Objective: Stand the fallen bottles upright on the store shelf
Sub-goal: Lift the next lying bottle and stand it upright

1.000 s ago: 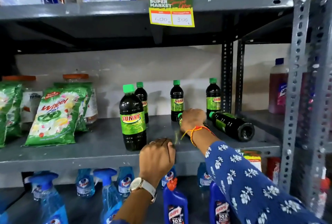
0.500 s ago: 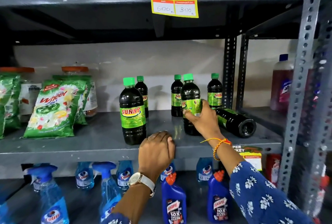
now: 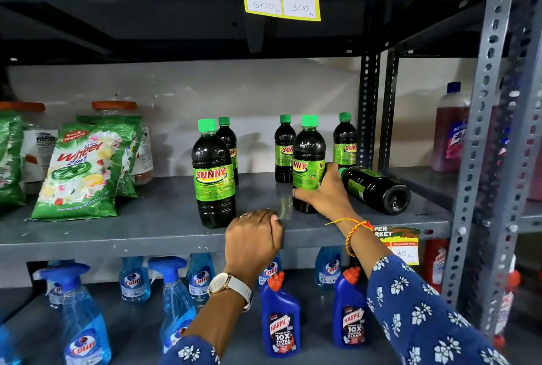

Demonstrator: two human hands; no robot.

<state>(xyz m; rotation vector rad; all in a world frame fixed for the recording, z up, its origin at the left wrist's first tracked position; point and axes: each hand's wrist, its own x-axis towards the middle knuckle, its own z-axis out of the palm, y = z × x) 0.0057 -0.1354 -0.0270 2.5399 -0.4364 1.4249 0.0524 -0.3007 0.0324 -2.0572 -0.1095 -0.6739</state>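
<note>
**Right hand gripping an upright Sunny bottle, one bottle lying fallen**

The grey metal shelf (image 3: 123,227) is carrying everything here, and places below are given relative to the front upright bottle (image 3: 213,177) standing near its front edge. To the left of that bottle, green Wheel detergent packs (image 3: 85,171) are leaning near the back wall. To its right, the fallen bottle (image 3: 377,190) is lying on its side, its base pointing toward the front and its cap toward the rear. Between the two, the held bottle (image 3: 308,156) is standing upright on the shelf, with the right hand (image 3: 324,196) wrapping around its lower label, fingers curled on its right side and thumb at its left. Just in front of the front upright bottle, slightly to its right, the left hand (image 3: 253,237) is resting on the shelf edge, fingers curled over it and grasping no bottle. Behind, three more bottles (image 3: 285,149) are standing along the back wall.
</note>
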